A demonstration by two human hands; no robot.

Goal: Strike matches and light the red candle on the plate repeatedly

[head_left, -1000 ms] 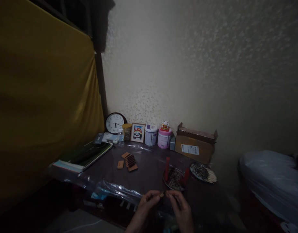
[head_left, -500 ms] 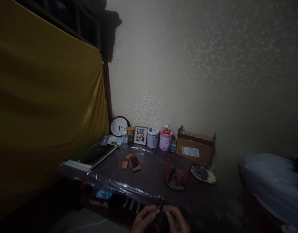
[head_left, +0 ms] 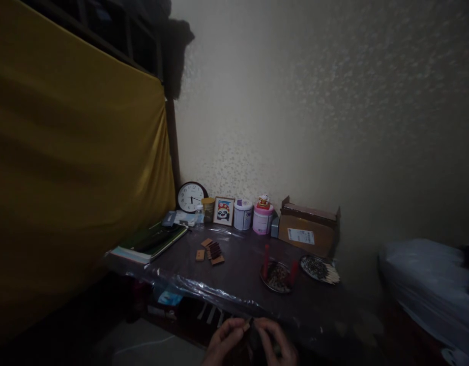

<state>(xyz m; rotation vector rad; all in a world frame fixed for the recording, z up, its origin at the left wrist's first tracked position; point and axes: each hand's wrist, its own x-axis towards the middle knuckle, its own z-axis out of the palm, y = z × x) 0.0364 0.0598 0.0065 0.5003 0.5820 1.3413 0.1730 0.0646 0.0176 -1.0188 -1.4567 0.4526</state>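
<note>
At the near table edge, low in the view, my left hand (head_left: 225, 339) is closed in a pinch on a small tan piece (head_left: 246, 326). Close beside it, my right hand (head_left: 275, 341) has its thumb and fingers pressed together near that piece. What it grips is too dark to make out. Beyond my hands, several small brown square pieces (head_left: 200, 255) and dark strips (head_left: 213, 250) lie in a loose group on the table (head_left: 238, 274). To the right, a round dish (head_left: 276, 291) holds small dark bits, with two red candles (head_left: 266, 262) standing at its sides.
A second dish (head_left: 314, 269) carries pale sticks (head_left: 331, 273) at the right. Along the wall stand a clock (head_left: 191, 197), a panda picture (head_left: 223, 211), two tins (head_left: 242, 216) and a cardboard box (head_left: 306, 231). Books (head_left: 150, 244) lie left, beside a yellow curtain (head_left: 85, 152).
The view has shifted slightly, so the table things sit a little further right. My hands stay together at the table edge, and the tan piece in my left hand shows more clearly.
</note>
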